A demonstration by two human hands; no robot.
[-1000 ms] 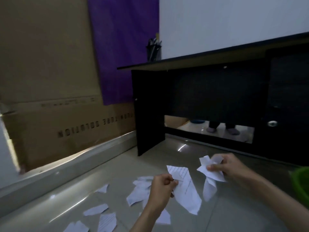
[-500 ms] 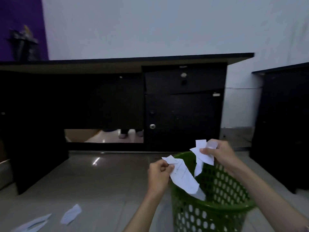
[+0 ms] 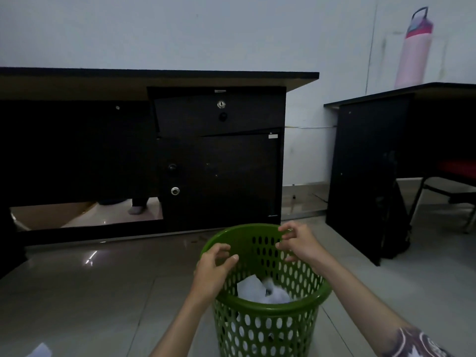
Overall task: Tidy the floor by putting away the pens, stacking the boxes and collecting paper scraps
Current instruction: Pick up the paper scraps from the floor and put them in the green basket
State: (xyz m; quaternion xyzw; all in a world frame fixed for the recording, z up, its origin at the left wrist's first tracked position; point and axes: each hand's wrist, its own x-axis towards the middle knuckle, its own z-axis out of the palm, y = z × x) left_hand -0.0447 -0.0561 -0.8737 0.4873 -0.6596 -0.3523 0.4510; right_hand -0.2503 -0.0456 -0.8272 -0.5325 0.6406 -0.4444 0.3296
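Below, left hand and right hand loosely spread, empty, over green basket, paper scraps inside

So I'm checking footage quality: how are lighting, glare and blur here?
Head view: dim overall, the black desk nearly featureless; a small glare streak on the floor tiles; paper scraps in the green basket smeared by motion; wide-angle bending tilts the pink bottle.

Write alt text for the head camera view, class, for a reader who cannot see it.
Both hands, left hand and right hand, hover empty over a green basket holding white paper scraps. A dark desk stands behind; one scrap lies on the floor.
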